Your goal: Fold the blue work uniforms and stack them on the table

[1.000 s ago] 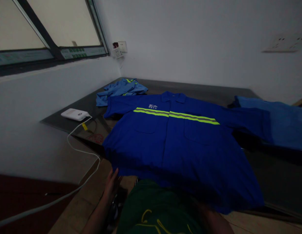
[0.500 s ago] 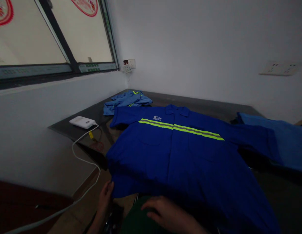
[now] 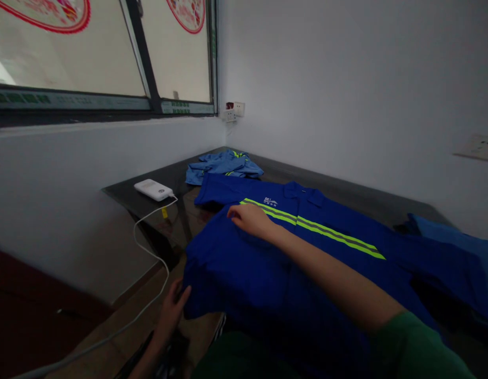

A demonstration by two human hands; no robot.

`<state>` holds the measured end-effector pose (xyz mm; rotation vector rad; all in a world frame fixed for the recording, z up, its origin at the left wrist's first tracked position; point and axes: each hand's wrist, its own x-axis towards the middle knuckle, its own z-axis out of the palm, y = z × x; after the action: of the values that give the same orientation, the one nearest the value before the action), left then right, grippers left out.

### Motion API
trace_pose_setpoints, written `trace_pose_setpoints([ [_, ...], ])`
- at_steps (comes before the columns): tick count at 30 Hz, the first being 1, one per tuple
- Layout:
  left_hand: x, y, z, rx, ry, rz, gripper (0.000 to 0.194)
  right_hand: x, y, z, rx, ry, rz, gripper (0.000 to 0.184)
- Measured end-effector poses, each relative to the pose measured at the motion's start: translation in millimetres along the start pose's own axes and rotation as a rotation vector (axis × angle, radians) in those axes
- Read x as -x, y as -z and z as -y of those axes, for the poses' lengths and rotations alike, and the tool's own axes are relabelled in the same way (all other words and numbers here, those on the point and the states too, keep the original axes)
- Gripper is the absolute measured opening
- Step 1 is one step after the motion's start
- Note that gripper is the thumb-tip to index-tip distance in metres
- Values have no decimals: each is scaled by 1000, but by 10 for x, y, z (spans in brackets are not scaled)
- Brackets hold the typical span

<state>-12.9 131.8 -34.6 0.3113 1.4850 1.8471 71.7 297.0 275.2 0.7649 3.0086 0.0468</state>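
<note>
A dark blue short-sleeved work shirt point(image 3: 236, 263) lies spread front up, with a yellow-green and grey reflective stripe and a white chest logo. At its lower left corner, my left hand point(image 3: 175, 302) has the edge of the hem between thumb and fingers. My right hand point(image 3: 250, 218) is over the chest, just below the stripe and logo, fingers loosely curved and nothing visible in them. Whether its fingertips touch the cloth is hard to tell. My right forearm crosses the shirt front and hides part of it.
The dark table point(image 3: 338, 181) meets two walls at the back corner. A crumpled light blue garment point(image 3: 224, 167) lies there, and another blue garment point(image 3: 445, 231) at the right. A white device point(image 3: 153, 189) with a white cable point(image 3: 149, 253) sits near the left edge.
My right hand has moved from near my lap up and forward over the shirt's chest. My left hand stays at the hem corner. The view has turned slightly left.
</note>
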Motion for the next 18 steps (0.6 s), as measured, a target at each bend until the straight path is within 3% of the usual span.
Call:
trace_pose_setpoints([
  [4,-66,-176,-374,-96,-237,2,58,-745,-301,-109,179,-139,-71,32],
  [7,-51,-311,-613,-226,-338,-32,50,-1096,-547,-118,210,-200,-138,35],
  [13,30,-336,-838,-399,-376,-51,38,-1441,-892,-107,169,-204,-224,30],
  [18,100,-214,-973,-477,-499,8,31,-1653,-798,-268,32,-270,-276,20],
])
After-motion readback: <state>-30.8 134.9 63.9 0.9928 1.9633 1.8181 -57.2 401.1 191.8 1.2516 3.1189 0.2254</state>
